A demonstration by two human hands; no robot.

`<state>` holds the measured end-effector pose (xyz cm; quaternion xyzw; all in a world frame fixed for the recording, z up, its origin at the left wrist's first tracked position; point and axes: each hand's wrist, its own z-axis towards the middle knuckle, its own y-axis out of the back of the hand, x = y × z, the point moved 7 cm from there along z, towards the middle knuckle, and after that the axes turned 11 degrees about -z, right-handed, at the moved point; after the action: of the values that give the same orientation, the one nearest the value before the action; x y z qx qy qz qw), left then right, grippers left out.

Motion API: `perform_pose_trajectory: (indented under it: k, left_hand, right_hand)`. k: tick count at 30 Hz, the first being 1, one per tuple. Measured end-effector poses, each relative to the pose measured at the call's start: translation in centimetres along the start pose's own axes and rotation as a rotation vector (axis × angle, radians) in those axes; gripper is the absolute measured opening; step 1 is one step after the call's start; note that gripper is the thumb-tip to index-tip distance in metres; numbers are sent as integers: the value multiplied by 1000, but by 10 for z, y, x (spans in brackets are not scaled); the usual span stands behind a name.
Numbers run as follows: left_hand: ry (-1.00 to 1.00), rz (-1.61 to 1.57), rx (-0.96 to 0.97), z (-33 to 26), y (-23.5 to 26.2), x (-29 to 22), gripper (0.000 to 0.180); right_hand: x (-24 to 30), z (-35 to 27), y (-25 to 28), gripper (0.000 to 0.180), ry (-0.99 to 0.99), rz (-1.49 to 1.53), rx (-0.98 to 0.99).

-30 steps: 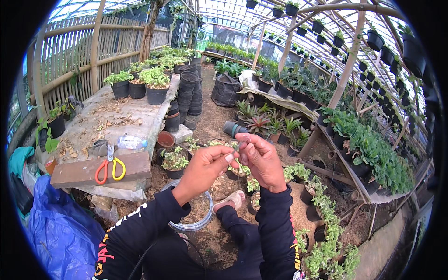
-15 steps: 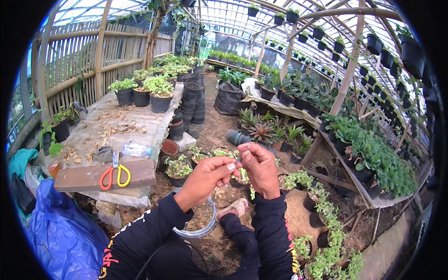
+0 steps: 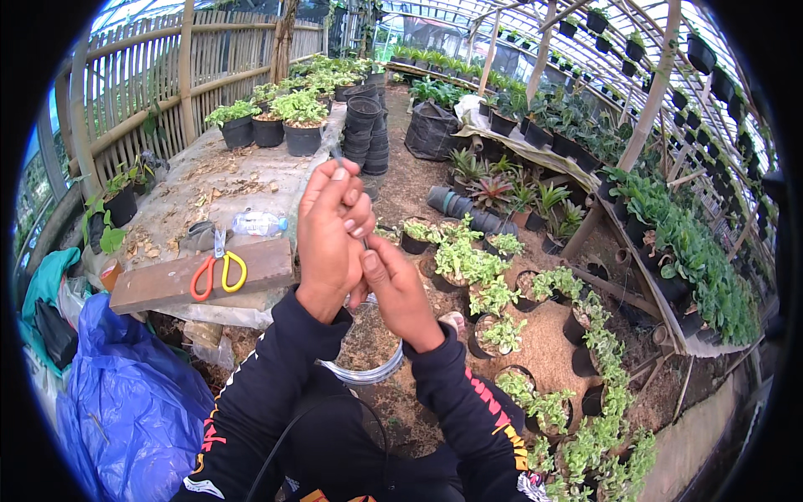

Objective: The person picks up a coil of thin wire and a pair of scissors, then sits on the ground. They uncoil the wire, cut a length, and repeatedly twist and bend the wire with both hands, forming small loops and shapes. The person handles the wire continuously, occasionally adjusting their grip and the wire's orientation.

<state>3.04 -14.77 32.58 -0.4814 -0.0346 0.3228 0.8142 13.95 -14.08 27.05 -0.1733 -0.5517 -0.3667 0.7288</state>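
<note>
My left hand (image 3: 328,230) is raised in front of me, fingers curled and pinched. A thin dark wire-like piece (image 3: 337,154) pokes out past its fingertips; its exact kind is too small to make out. Just below, my right hand (image 3: 395,289) is closed, thumb and fingers pinched against the lower side of the left hand, where a sliver of something thin and dark shows. A clear, greyish coil of tubing or wire (image 3: 368,374) lies below the hands near my legs. Scissors (image 3: 219,272) with one red and one yellow handle rest on a wooden plank (image 3: 150,289) at the left.
A plastic bottle (image 3: 259,222) lies on the sheet-covered table (image 3: 188,188) behind the plank. Blue plastic sheeting (image 3: 125,402) bulges at lower left. Stacked black pots (image 3: 365,134) stand beyond the table. Potted leafy plants (image 3: 502,330) line the ground at right; a planted bench (image 3: 669,335) runs farther right.
Both hands have moved left; the left is now higher and turned upright, with the right below it. The view has shifted, so the surroundings sit lower and farther right.
</note>
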Motion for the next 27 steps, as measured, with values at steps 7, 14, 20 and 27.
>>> perform_pose_trajectory:
  k: [7,14,20,27]
  left_hand:
    - [-596,72,-358,-26,47,-180,9]
    - [-715,386,-553,-108,84,-219,13]
    - [746,1477,-424,-166,20,-154,35]
    - [123,1836,580,-115,-41,-49,21]
  right_hand:
    - [7,-47,-45,21,397,-756,-165]
    - [-5,-36,-25,13,261,-774,157]
    - [15,-19,9,13,225,-777,404]
    - [44,-18,2,14,316,-1049,546]
